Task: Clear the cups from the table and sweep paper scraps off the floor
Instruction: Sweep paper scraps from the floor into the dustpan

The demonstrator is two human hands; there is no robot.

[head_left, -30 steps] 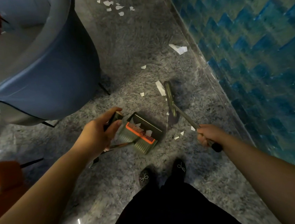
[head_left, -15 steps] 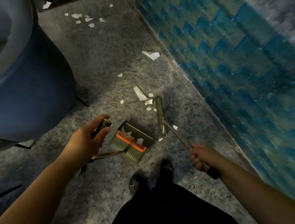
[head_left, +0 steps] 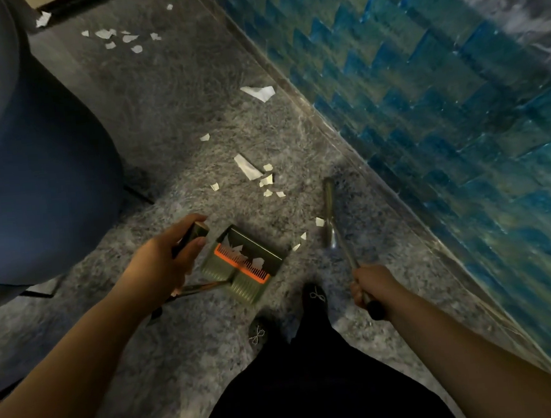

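- Dustpan [head_left: 243,260], light and stiff, sits on the floor [head_left: 168,118] by the feet; the left hand [head_left: 160,264] curls round its handle top.
- Broom [head_left: 330,211]: right hand [head_left: 370,283] clamped on the handle; its bristles are blurred.
- Paper scraps [head_left: 251,169], featherweight, lie just beyond the pan; cups are not in view.

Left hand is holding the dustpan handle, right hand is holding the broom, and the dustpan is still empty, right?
Not quite: the head view shows the dustpan already has white paper scraps in it. The left hand does hold its handle, and the right hand holds the broom.
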